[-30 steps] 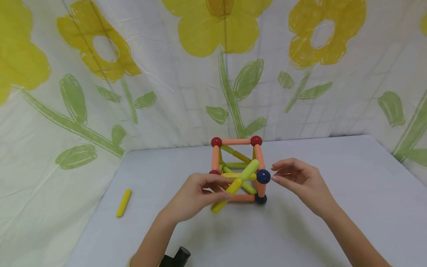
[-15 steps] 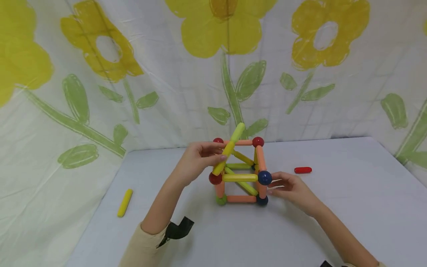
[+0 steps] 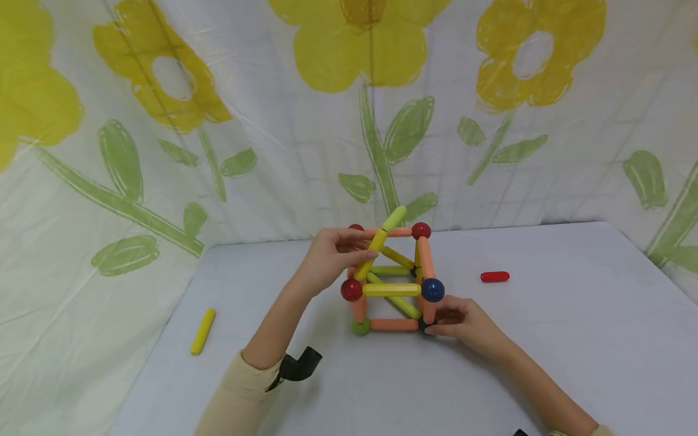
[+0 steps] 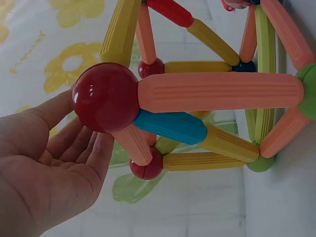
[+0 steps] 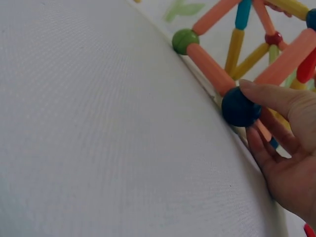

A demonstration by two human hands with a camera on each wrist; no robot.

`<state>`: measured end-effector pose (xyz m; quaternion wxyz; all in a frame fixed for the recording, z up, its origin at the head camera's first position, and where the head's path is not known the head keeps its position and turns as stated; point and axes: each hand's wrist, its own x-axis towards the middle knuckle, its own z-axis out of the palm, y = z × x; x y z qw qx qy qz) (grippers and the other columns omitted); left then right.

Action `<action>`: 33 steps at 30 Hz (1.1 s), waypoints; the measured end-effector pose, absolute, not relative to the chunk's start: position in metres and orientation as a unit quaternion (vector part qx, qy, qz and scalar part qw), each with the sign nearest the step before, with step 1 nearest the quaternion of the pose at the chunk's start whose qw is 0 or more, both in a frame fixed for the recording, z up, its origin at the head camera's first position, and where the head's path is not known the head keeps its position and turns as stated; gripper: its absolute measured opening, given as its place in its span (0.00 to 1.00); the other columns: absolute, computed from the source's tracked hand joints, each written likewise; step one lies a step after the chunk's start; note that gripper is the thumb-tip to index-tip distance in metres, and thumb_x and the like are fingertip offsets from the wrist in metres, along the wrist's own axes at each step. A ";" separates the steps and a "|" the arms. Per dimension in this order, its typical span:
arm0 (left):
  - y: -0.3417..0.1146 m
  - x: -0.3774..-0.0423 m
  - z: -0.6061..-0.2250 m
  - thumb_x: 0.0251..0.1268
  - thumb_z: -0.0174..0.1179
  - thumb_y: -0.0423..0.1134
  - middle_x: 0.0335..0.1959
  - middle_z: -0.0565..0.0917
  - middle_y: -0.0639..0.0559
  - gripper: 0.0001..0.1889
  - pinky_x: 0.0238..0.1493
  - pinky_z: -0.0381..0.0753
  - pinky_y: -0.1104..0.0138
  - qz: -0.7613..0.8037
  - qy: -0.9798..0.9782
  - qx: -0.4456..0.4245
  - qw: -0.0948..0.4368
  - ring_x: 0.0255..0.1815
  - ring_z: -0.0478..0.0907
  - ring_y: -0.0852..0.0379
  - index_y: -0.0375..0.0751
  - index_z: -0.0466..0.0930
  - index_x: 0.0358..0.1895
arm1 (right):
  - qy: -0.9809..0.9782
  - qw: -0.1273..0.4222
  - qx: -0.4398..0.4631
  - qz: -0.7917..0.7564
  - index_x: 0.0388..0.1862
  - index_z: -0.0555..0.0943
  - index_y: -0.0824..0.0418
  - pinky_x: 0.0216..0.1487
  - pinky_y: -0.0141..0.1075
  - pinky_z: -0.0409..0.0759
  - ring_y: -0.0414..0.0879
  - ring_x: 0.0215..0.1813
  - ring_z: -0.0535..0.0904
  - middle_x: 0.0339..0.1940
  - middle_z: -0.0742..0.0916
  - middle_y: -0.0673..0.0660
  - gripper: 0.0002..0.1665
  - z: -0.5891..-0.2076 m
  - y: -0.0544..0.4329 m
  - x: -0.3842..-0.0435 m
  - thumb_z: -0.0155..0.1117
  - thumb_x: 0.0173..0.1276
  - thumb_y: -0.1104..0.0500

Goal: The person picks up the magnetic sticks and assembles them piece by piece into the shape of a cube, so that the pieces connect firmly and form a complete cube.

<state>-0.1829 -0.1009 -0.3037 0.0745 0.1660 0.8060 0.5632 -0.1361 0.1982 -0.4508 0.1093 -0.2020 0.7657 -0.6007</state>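
A cube frame of balls and ridged rods, with a red ball and a blue ball at its upper front corners, stands on the table. My left hand pinches a slanted rod, yellow below and light green above, whose lower end meets that red ball. In the left wrist view the left fingers pass behind the red ball, partly hidden. Low at the front right, my right hand grips a dark blue corner ball between thumb and fingers. A yellow rod spans the upper front edge.
Off to the left on the white table lies a loose yellow rod. A short red rod lies right of the frame, beyond the right hand. Behind the table hangs a flower-printed cloth.
My left hand has carried the yellow-green rod up and back, then set its lower end at the red ball. The right hand has lowered from beside the upper blue ball to the bottom one.
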 end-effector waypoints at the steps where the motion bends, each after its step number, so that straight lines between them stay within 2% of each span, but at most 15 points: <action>1: -0.101 -0.182 -0.304 0.69 0.71 0.33 0.46 0.90 0.42 0.20 0.44 0.88 0.66 0.562 0.807 0.167 0.072 0.43 0.88 0.52 0.38 0.86 0.62 | 0.765 0.109 -0.200 -0.602 0.56 0.85 0.71 0.51 0.29 0.85 0.39 0.48 0.84 0.47 0.89 0.50 0.20 -0.451 0.198 -0.136 0.76 0.68 0.65; 14: -0.096 -0.184 -0.300 0.70 0.70 0.35 0.48 0.90 0.43 0.20 0.48 0.88 0.62 0.526 0.828 0.184 0.065 0.46 0.88 0.49 0.39 0.85 0.64 | 0.762 0.110 -0.198 -0.607 0.55 0.84 0.72 0.50 0.29 0.86 0.40 0.46 0.84 0.44 0.88 0.45 0.19 -0.457 0.200 -0.138 0.76 0.67 0.66; 20: -0.085 -0.199 -0.297 0.72 0.69 0.36 0.50 0.90 0.42 0.22 0.56 0.86 0.47 0.505 0.837 0.192 0.085 0.46 0.87 0.47 0.35 0.83 0.66 | 0.764 0.102 -0.197 -0.606 0.55 0.85 0.71 0.49 0.29 0.86 0.40 0.45 0.84 0.44 0.87 0.44 0.20 -0.458 0.199 -0.138 0.76 0.66 0.66; 25: -0.071 -0.206 -0.292 0.72 0.70 0.38 0.52 0.90 0.42 0.21 0.54 0.88 0.57 0.435 0.871 0.205 0.103 0.49 0.89 0.47 0.37 0.84 0.65 | 0.761 0.099 -0.198 -0.610 0.55 0.84 0.72 0.49 0.29 0.85 0.40 0.45 0.84 0.44 0.87 0.44 0.20 -0.458 0.199 -0.137 0.76 0.67 0.67; 27: -0.065 -0.209 -0.290 0.72 0.70 0.40 0.53 0.90 0.42 0.21 0.50 0.88 0.62 0.409 0.880 0.215 0.109 0.49 0.88 0.50 0.39 0.85 0.64 | 0.762 0.097 -0.198 -0.608 0.55 0.84 0.72 0.49 0.28 0.85 0.40 0.45 0.84 0.44 0.87 0.45 0.19 -0.458 0.198 -0.136 0.76 0.67 0.66; 30: -0.058 -0.213 -0.290 0.72 0.70 0.40 0.53 0.90 0.43 0.20 0.45 0.87 0.65 0.397 0.881 0.227 0.122 0.48 0.88 0.52 0.43 0.86 0.65 | 0.764 0.096 -0.192 -0.609 0.54 0.85 0.71 0.49 0.28 0.85 0.40 0.44 0.84 0.44 0.87 0.45 0.19 -0.458 0.198 -0.136 0.76 0.66 0.66; 33: -0.055 -0.217 -0.291 0.72 0.70 0.39 0.52 0.91 0.44 0.20 0.43 0.88 0.67 0.416 0.870 0.224 0.142 0.45 0.88 0.54 0.42 0.86 0.65 | 0.763 0.101 -0.190 -0.609 0.55 0.85 0.71 0.49 0.29 0.85 0.39 0.45 0.84 0.44 0.87 0.44 0.19 -0.459 0.197 -0.137 0.76 0.67 0.66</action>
